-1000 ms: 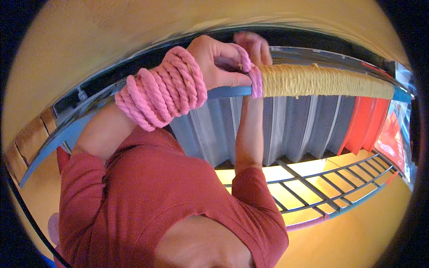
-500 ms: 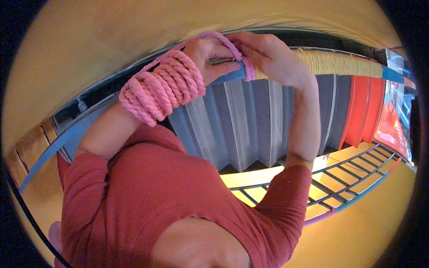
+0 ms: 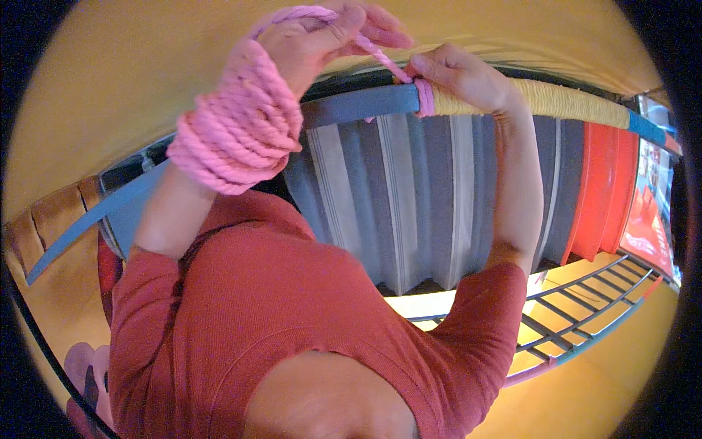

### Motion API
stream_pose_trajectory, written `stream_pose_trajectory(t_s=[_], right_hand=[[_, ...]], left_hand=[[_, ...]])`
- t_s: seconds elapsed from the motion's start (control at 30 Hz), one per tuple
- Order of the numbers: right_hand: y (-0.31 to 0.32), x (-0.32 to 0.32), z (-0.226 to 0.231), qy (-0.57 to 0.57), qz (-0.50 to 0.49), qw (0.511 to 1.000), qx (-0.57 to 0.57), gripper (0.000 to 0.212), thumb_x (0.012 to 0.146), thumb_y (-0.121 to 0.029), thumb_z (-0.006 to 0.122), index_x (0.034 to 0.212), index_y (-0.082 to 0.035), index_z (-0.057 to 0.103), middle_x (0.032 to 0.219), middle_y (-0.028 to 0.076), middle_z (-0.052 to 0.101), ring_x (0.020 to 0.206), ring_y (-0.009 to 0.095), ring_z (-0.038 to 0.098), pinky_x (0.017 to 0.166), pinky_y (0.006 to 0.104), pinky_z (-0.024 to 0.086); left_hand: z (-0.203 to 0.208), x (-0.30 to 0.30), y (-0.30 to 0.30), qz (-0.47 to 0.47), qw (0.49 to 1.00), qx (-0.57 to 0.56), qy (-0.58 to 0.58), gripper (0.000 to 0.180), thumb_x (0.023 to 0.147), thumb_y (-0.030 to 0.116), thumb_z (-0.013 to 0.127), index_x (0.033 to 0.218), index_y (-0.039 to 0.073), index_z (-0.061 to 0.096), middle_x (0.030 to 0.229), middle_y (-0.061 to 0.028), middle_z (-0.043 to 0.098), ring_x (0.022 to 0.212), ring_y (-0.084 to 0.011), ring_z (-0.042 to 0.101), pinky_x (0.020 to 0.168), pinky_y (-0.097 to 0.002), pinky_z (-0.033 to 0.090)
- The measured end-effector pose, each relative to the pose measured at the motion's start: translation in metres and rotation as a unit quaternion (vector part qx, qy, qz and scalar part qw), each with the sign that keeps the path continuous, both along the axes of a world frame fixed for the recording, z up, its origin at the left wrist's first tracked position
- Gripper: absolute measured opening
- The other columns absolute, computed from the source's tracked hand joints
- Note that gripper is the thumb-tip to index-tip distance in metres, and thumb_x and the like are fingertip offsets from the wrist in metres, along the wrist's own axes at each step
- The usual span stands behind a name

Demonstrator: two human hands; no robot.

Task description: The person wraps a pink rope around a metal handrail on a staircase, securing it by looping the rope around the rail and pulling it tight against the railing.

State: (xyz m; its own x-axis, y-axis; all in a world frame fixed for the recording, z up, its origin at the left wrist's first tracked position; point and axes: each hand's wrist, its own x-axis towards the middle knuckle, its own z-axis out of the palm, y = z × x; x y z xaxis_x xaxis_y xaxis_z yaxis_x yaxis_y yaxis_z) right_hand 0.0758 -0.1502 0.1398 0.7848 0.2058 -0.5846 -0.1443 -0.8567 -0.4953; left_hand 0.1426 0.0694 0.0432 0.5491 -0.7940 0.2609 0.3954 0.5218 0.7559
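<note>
while a thick, twisted pink rope [image 3: 238, 128] circles the left wrist in many stacked loops, the raised left hand [image 3: 329, 40] holds its strand beneath a bent thumb, the other fingers partly extended. from there the strand slants down to a curved, blue-painted rail [image 3: 362, 104], around which a few pink turns sit right beside a yellow rope wrapping [image 3: 570, 101]. the right hand [image 3: 472, 80] curves over that wrapping, thumb beside the pink turns; i cannot tell how tightly its hidden fingers close. grey, ridged stairs [image 3: 395, 197] lie beyond.
</note>
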Motion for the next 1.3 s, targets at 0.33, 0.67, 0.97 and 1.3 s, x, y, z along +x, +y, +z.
stream_pose_trajectory(t_s=[0.33,0.67,0.97,1.3], right_hand=[[-0.002,-0.003,-0.021,-0.054,-0.012,0.998,-0.021,0.043,0.091,-0.04,0.053,0.079,-0.002,0.069,0.064,0.002,0.061,0.06,0.011,0.053,0.059,0.0303,0.045],[0.02,-0.008,-0.017,-0.146,-0.017,0.985,-0.087,0.04,0.084,-0.036,0.065,0.06,-0.004,0.061,0.049,-0.001,0.046,0.051,0.008,0.043,0.049,0.0325,0.036],[0.027,-0.002,-0.023,-0.172,-0.096,0.966,-0.166,0.032,0.075,-0.038,0.072,0.067,-0.007,0.069,0.056,0.003,0.06,0.056,0.012,0.054,0.054,0.0307,0.044],[0.011,0.0,-0.013,-0.096,0.026,0.994,-0.047,0.014,0.075,-0.014,0.068,0.084,-0.003,0.068,0.072,0.003,0.066,0.067,0.011,0.058,0.062,0.028,0.047]], left_hand=[[0.041,-0.078,0.096,0.046,0.893,0.145,-0.423,0.057,0.088,0.022,0.059,0.136,-0.001,0.038,0.141,-0.018,0.038,0.129,-0.0269,0.039,0.106,-0.0372,0.033],[-0.04,-0.123,0.267,-0.228,0.81,0.413,-0.349,0.068,0.085,0.011,0.059,0.143,0.011,0.024,0.144,-0.0168,0.032,0.13,-0.0348,0.037,0.099,-0.0411,0.04],[-0.062,-0.155,0.328,-0.227,0.786,0.528,-0.228,0.053,0.087,0.015,0.057,0.132,0.01,0.029,0.131,-0.0147,0.037,0.118,-0.0315,0.04,0.093,-0.039,0.041],[-0.082,-0.175,0.338,-0.219,0.793,0.531,-0.204,0.038,0.089,0.018,0.055,0.119,0.009,0.035,0.117,-0.0123,0.042,0.106,-0.0279,0.044,0.086,-0.0366,0.042]])
